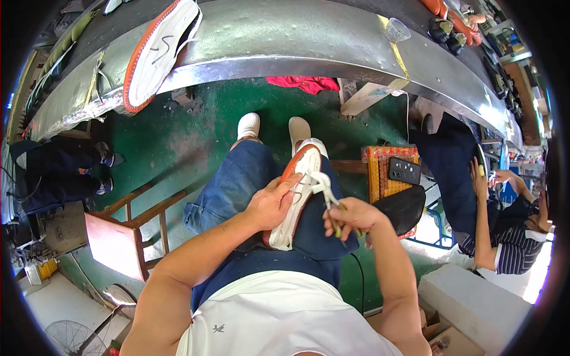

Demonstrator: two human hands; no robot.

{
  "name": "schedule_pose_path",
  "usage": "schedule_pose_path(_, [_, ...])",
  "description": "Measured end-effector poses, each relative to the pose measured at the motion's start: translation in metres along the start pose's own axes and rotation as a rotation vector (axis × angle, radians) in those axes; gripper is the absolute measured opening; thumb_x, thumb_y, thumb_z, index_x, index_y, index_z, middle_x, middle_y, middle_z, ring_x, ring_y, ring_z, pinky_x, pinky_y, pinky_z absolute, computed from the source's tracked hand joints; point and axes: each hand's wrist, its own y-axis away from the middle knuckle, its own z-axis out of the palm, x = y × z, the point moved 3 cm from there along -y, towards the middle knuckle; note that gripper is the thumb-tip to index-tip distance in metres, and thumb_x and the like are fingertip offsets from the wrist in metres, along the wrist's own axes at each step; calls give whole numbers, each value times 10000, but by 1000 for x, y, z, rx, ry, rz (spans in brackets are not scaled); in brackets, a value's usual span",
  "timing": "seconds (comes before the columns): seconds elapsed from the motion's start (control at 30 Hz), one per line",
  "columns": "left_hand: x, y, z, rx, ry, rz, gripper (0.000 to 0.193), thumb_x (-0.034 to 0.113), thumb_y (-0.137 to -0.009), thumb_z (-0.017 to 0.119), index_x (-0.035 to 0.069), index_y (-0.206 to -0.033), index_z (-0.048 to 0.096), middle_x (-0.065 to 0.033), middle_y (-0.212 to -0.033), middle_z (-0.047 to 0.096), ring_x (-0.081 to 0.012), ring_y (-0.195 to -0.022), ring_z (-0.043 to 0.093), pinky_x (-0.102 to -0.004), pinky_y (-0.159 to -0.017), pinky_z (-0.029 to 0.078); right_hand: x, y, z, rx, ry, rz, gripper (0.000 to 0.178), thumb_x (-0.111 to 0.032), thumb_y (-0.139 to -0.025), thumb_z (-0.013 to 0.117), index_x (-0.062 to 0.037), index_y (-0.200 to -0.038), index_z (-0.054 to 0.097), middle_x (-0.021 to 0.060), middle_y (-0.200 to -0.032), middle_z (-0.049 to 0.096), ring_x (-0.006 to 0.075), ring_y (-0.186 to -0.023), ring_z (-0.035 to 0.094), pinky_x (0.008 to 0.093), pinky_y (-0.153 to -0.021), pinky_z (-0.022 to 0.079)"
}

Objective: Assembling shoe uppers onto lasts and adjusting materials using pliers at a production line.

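Observation:
A shoe lies bottom up along my lap, its pale underside ringed by an orange-brown edge and marked with dark scribbled lines. My left hand is closed on the side of it, thumb on the underside. In my right hand are lasting pliers with a curved metal head and yellowish handles. The pliers' head is over the forefoot, at the shoe's right edge; whether the jaws bite the upper cannot be told.
A similar shoe rests bottom up on the metal-topped bench, near a plastic cup. To the right, a phone sits on a beaded seat, beyond which another person works. A wooden stool stands left.

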Motion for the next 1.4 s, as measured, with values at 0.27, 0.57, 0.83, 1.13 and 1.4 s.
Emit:
schedule_pose_path(0.27, [7,1,0,-150,-106,-25,548,195,-1026,489,232,-1558,363,-253,-1419,511,-448,-1134,625,-476,-978,525,-75,-19,19,460,702,-218,530,-422,-1091,380,22,-889,587,114,-705,642,226,-627,657,381,-618,521])
schedule_pose_path(0.57, [-8,4,4,-151,135,-392,832,385,-980,629,22,-1590,195,-316,-1376,560,-455,-1268,572,-442,-1085,444,-50,-17,45,507,935,-388,523,-396,-1081,403,66,-943,605,323,-868,668,505,-910,643,578,-837,480])
schedule_pose_path(0.83, [-26,-12,-3,-344,775,-539,774,185,-919,770,37,-1540,332,-114,-1390,559,-194,-1269,553,-359,-1085,464,-14,32,63,339,669,-169,400,-347,-1026,557,43,-946,599,298,-861,670,488,-870,656,519,-769,505])
schedule_pose_path(1.13, [-22,-3,3,-357,770,-565,834,247,-908,791,60,-1563,309,-103,-1423,536,-196,-1319,506,-370,-1140,404,-4,30,114,507,1520,-401,340,-337,-954,666,-4,-967,599,169,-863,675,321,-785,709,410,-664,571])
schedule_pose_path(1.4, [-26,-2,5,-321,747,-550,801,203,-926,760,67,-1572,307,-101,-1380,584,-195,-1267,561,-358,-1097,444,-7,16,102,495,1572,-491,349,-392,-955,651,-47,-954,595,137,-841,670,303,-751,702,402,-631,560])
